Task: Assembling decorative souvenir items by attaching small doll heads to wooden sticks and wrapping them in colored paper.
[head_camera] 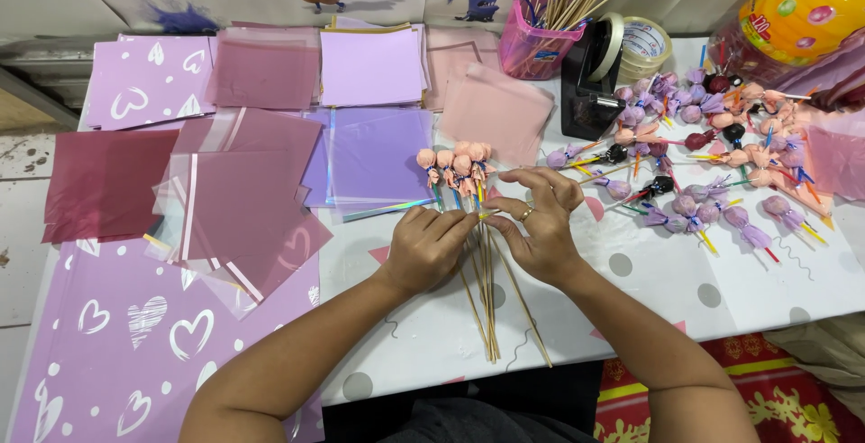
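My left hand (427, 246) and my right hand (541, 227) meet over a bundle of thin wooden skewers (487, 303) on the white table. Both hands pinch the bundle just below its top. Several small sweets wrapped in peach-pink paper (455, 162) are fixed to the skewer tops and fan out beyond my fingers. The skewers' bare lower ends lie on the table toward me, spreading slightly.
Pink, maroon and lilac wrapping sheets (257, 195) cover the left half of the table. A heap of wrapped sweets on coloured sticks (712, 150) lies at right. Behind stand a black tape dispenser (595, 73), a pink cup of skewers (541, 37) and a large yellow jar (793, 10).
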